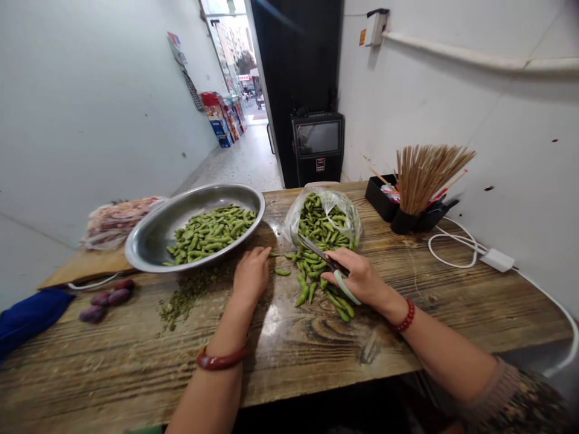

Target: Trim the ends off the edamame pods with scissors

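Observation:
My right hand is closed around a pair of scissors with pale green handles, the blades pointing up and left over loose edamame pods. These pods spill onto the table from a clear plastic bag full of more pods. My left hand is beside the pile, fingers bent together at the end of a pod, which pokes out past the fingertips. Another pod lies just right of that hand. At left, a wide steel basin holds many edamame pods, and small green trimmings are scattered below its rim.
Purple plums and a blue cloth lie at the left. Behind the basin, a plastic bag of pale pinkish food rests on a board. Wooden skewers stand in a black holder at right, near a white charger with cable.

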Motion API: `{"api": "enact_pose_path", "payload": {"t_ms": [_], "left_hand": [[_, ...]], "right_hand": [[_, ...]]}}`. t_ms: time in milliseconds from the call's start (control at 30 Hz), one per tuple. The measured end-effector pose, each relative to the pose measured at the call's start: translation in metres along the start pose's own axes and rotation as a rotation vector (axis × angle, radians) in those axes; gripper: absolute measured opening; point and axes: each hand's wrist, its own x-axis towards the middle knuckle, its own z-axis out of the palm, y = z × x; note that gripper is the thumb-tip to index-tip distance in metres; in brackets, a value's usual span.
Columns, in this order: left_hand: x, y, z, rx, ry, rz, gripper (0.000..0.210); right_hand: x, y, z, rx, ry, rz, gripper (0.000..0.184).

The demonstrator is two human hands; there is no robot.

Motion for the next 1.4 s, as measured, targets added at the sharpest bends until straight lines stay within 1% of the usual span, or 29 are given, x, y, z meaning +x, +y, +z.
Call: {"api": "enact_pose_path", "payload": {"t_ms": [67, 133, 233, 333, 467, 567, 633, 667, 700, 733, 800, 833, 900, 933, 967, 1033, 1167, 1233, 1300, 1400], "left_hand": [[0.000, 0.003, -0.003, 0.047, -0.059, -0.004, 0.032], [-0.001, 0.006, -0.005, 0.055, -0.092, -0.023, 0.027], [-0.002, 0.008, -0.006, -0.017, -0.123, -0.059, 0.025], [-0.004, 0.004, -0.006, -0.130, -0.147, -0.061, 0.026], [-0.004, -0.009, -0.007, -0.264, -0.108, -0.033, 0.031], [-0.003, -0.018, -0.014, -0.357, -0.072, -0.029, 0.020], [-0.003, -0.019, -0.018, -0.443, -0.107, 0.006, 0.011], [-0.003, -0.019, -0.019, -0.488, -0.144, 0.024, 0.010], [-0.004, -0.018, -0.020, -0.529, -0.185, 0.035, 0.011], [-0.005, -0.016, -0.020, -0.567, -0.222, 0.030, 0.013], [-0.005, -0.013, -0.019, -0.655, -0.265, -0.022, 0.017], [-0.006, -0.011, -0.018, -0.716, -0.280, -0.059, 0.018], [-0.005, -0.007, -0.015, -0.870, -0.320, -0.127, 0.018], [-0.005, -0.005, -0.014, -0.948, -0.343, -0.152, 0.019], [-0.005, -0.004, -0.013, -1.018, -0.364, -0.172, 0.020], [-0.004, 0.000, -0.011, -1.121, -0.393, -0.202, 0.022], [-0.004, 0.011, -0.010, -1.200, -0.454, -0.202, 0.021], [-0.004, 0.017, -0.013, -1.194, -0.458, -0.178, 0.020], [-0.006, 0.024, -0.018, -1.220, -0.440, -0.172, 0.020], [-0.009, 0.033, -0.027, -1.353, -0.420, -0.184, 0.024]], "right_hand": [[-0.001, -0.004, 0.000, -0.003, -0.009, -0.012, 0.037], [-0.001, -0.009, 0.000, -0.002, -0.028, -0.027, 0.037], [-0.002, -0.016, 0.002, 0.013, -0.065, -0.053, 0.039], [-0.004, -0.022, 0.004, 0.032, -0.096, -0.079, 0.040], [-0.007, -0.025, 0.008, 0.082, -0.096, -0.117, 0.045], [-0.008, -0.027, 0.009, 0.188, -0.035, -0.100, 0.047], [-0.007, -0.033, 0.008, 0.303, -0.019, -0.005, 0.045], [-0.007, -0.038, 0.007, 0.379, -0.054, 0.087, 0.043], [-0.006, -0.043, 0.007, 0.479, -0.107, 0.199, 0.039], [-0.006, -0.050, 0.008, 0.615, -0.188, 0.317, 0.038], [-0.006, -0.062, 0.012, 0.873, -0.388, 0.522, 0.043], [-0.006, -0.067, 0.016, 0.943, -0.442, 0.592, 0.044], [-0.005, -0.072, 0.025, 0.984, -0.499, 0.687, 0.041], [-0.003, -0.072, 0.030, 0.998, -0.506, 0.750, 0.041], [-0.001, -0.070, 0.035, 1.023, -0.471, 0.800, 0.042], [0.006, -0.063, 0.043, 1.084, -0.372, 0.824, 0.045], [0.024, -0.037, 0.047, 0.999, -0.131, 0.861, 0.042], [0.032, -0.028, 0.044, 0.946, -0.057, 0.881, 0.041], [0.039, -0.024, 0.036, 0.870, 0.003, 0.851, 0.043], [0.045, -0.029, 0.021, 0.802, 0.054, 0.704, 0.045]]}}
